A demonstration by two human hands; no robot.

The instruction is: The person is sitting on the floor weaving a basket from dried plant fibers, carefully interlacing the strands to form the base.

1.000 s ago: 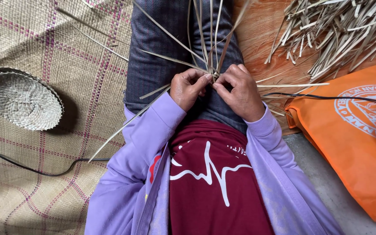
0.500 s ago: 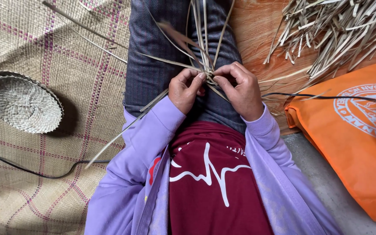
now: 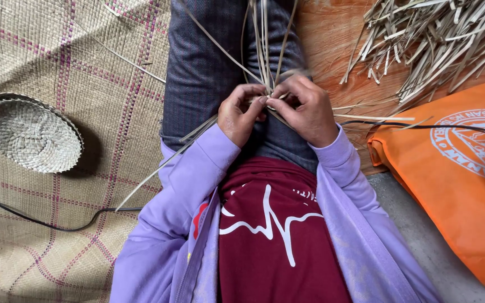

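Note:
My left hand (image 3: 241, 113) and my right hand (image 3: 305, 109) meet over my lap, both pinching a small bundle of pale woven strips (image 3: 265, 53) at the point where they cross. Long strips fan upward along my grey trouser leg, and a few trail down to the left across the mat. My purple sleeves and a dark red shirt fill the lower middle of the view.
A small round woven basket (image 3: 32, 134) lies upside down on the chequered straw mat (image 3: 68, 62) at left. A black cable (image 3: 40, 221) crosses the mat. Loose strips (image 3: 433, 39) pile on the wooden floor at top right, beside an orange fabric bag (image 3: 456, 174).
My hands have stayed at the crossing point while the fingers shifted on the strips. One dark strip end seen above the hands half a second ago is no longer raised.

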